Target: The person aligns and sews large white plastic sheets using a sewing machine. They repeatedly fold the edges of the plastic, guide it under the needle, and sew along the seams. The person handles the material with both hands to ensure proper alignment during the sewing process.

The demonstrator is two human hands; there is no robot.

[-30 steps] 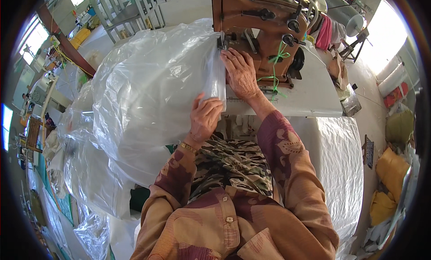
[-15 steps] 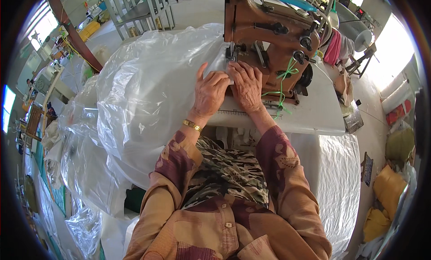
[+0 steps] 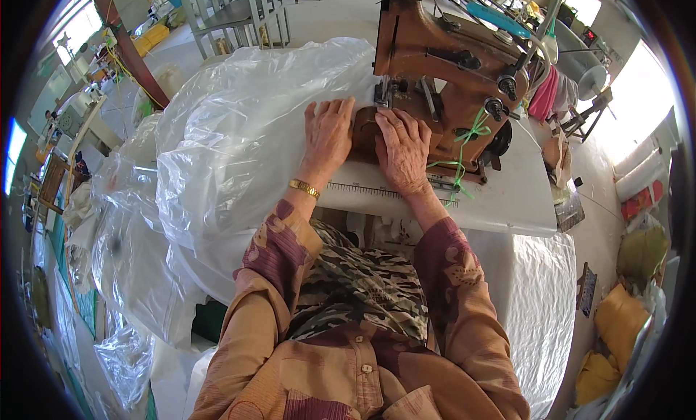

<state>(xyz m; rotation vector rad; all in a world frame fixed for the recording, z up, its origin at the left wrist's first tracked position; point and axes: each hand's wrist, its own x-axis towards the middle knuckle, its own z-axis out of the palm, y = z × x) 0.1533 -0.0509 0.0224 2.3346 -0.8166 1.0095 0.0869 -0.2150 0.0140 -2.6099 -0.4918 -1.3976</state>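
A brown sewing machine (image 3: 453,104) stands on a white table (image 3: 500,195). Beside its bed, my left hand (image 3: 328,146), with a gold watch at the wrist, lies on the edge of a large clear plastic sheet (image 3: 239,130). Its fingers stretch forward, and the fingertips are partly hidden. My right hand (image 3: 403,150) rests on the machine's bed, fingers extended and fingertips close to the presser foot (image 3: 383,93). Whatever lies beneath that palm cannot be seen. Bunched plastic spreads left of my hands and hangs down past the table.
A ruler strip (image 3: 370,191) runs along the table's front. Green ties (image 3: 464,151) hang off the machine. White plastic (image 3: 540,304) drapes down at the right. A grey chair (image 3: 232,17) stands beyond the table, and yellow bundles (image 3: 620,322) lie at the far right.
My left hand has moved left, away from my right hand, and its fingers have straightened. More of the machine's bed shows between them. The view has shifted slightly.
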